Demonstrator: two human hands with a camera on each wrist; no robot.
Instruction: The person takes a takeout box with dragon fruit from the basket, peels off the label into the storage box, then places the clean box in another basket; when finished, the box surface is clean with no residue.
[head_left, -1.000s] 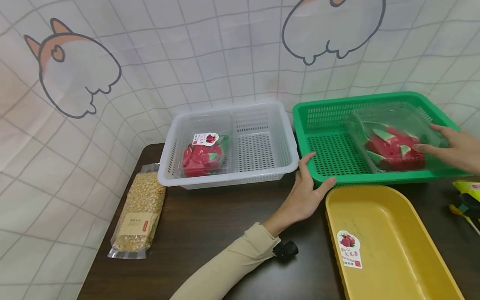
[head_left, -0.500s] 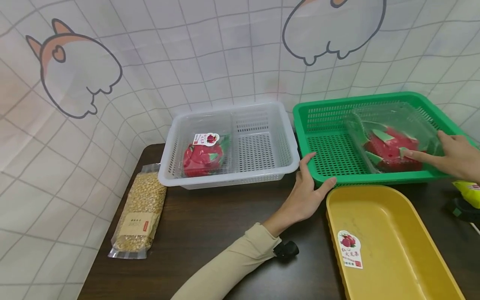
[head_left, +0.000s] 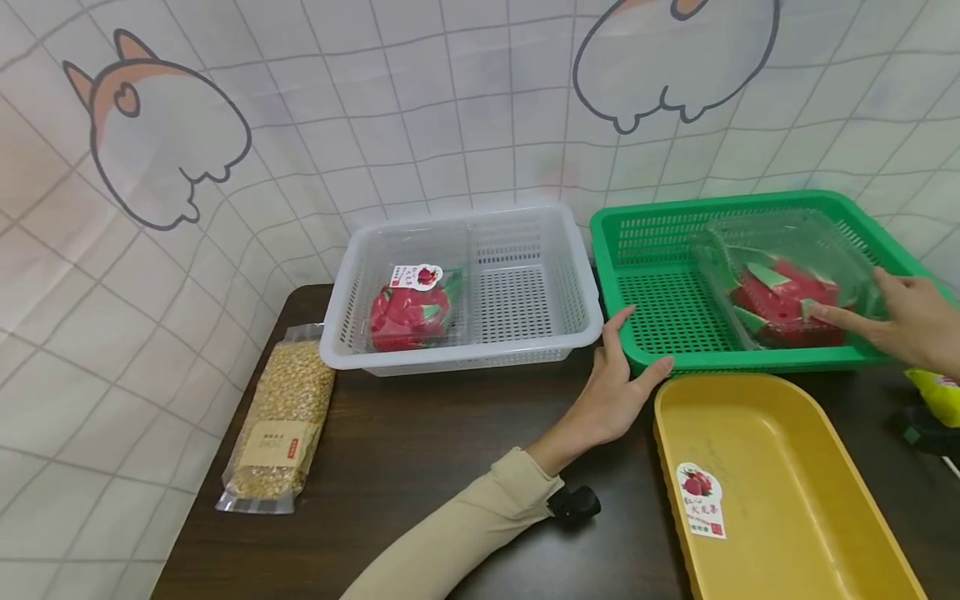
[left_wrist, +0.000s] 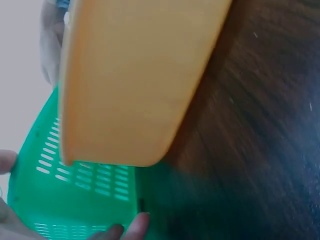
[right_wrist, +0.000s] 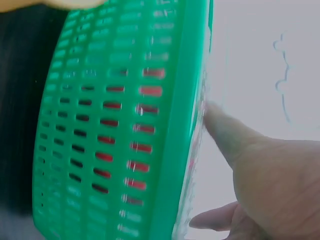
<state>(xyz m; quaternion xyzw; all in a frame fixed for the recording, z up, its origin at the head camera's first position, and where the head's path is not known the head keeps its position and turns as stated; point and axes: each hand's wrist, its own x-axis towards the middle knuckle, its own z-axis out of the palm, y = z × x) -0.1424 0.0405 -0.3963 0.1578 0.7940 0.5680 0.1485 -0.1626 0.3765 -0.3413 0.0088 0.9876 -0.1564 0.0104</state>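
A lidded, clear plastic box [head_left: 783, 287] with red-and-green contents sits in the right half of the rectangular, perforated green plastic basket [head_left: 667, 308]. At that basket's right end, the right hand [head_left: 911, 321] grips the box, thumb on its lid. The left hand [head_left: 613, 390] grasps the green basket's near left corner. Left of the green basket stands a rectangular, perforated white plastic basket [head_left: 465, 357]; just in front, a yellow plastic tray [head_left: 787, 500] on the dark wooden counter [head_left: 420, 442].
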